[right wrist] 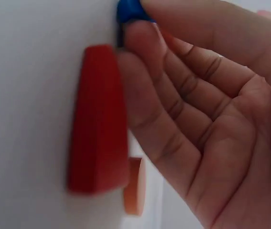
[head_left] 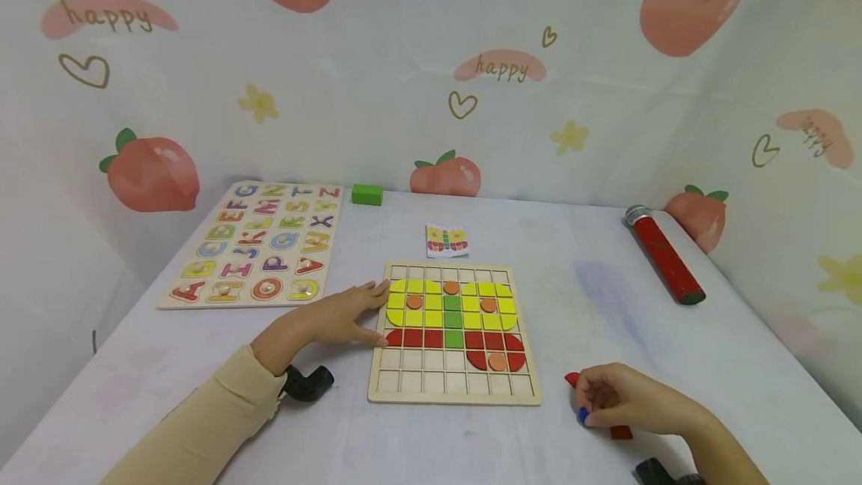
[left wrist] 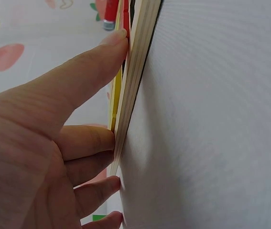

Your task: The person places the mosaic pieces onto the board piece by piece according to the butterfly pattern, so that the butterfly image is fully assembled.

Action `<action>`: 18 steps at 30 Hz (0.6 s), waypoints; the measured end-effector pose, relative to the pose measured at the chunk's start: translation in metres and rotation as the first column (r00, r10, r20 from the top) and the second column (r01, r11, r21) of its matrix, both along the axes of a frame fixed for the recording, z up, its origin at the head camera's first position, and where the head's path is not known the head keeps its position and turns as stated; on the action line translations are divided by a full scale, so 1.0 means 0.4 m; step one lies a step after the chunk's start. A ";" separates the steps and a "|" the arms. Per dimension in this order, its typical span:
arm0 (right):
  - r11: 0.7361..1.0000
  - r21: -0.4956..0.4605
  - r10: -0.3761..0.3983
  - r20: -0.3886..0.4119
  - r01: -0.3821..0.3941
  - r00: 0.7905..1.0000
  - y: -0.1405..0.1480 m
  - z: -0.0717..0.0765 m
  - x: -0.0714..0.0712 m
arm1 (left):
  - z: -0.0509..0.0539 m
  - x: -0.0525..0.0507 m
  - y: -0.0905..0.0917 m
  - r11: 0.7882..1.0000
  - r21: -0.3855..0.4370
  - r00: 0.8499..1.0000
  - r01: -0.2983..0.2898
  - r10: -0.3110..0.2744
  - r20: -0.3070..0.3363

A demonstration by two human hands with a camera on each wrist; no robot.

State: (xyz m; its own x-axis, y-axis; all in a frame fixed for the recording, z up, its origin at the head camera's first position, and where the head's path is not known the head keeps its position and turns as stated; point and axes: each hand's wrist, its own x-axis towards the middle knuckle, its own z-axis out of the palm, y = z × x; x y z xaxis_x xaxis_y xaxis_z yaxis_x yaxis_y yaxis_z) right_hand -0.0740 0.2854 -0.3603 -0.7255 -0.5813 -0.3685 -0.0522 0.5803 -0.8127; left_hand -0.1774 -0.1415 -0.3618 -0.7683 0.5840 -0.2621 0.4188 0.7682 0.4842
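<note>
My left hand point(head_left: 330, 319) touches the left edge of a wooden grid board point(head_left: 431, 388), its fingers extended and the thumb near the red row. Yellow, red, green and orange pieces on the board form a butterfly shape. To the right of the board, my right hand point(head_left: 622, 395) pinches a small blue piece point(right wrist: 131, 9) between thumb and fingers, low over the table. Close beside its fingers lies a red block point(right wrist: 98, 124), with an orange disc point(right wrist: 134, 186) next to it. Another red piece point(head_left: 621, 432) shows under the hand; the hand hides part of these.
Behind the board lies a butterfly picture card point(head_left: 447, 241). An alphabet puzzle board point(head_left: 245, 245) lies at the back left, with a green block point(head_left: 367, 194) by its corner. A red microphone point(head_left: 667, 257) lies at the right.
</note>
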 end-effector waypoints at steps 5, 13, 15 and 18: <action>0.999 -0.004 0.049 0.030 -0.049 0.998 -0.021 0.016 -0.020 | 0.002 0.001 0.000 1.000 0.003 1.000 -0.004 0.004 0.001; 0.997 0.010 0.080 -0.002 -0.080 0.997 -0.068 0.040 -0.063 | 0.004 0.001 0.002 1.000 0.002 1.000 -0.003 0.003 0.008; 0.997 0.019 0.081 -0.020 -0.081 0.997 -0.080 0.041 -0.076 | 0.004 0.001 0.002 1.000 0.003 1.000 -0.002 0.002 0.006; 0.995 0.023 0.101 -0.048 -0.100 0.994 -0.100 0.040 -0.097 | 0.003 0.002 0.002 1.000 0.005 1.000 -0.001 0.001 0.007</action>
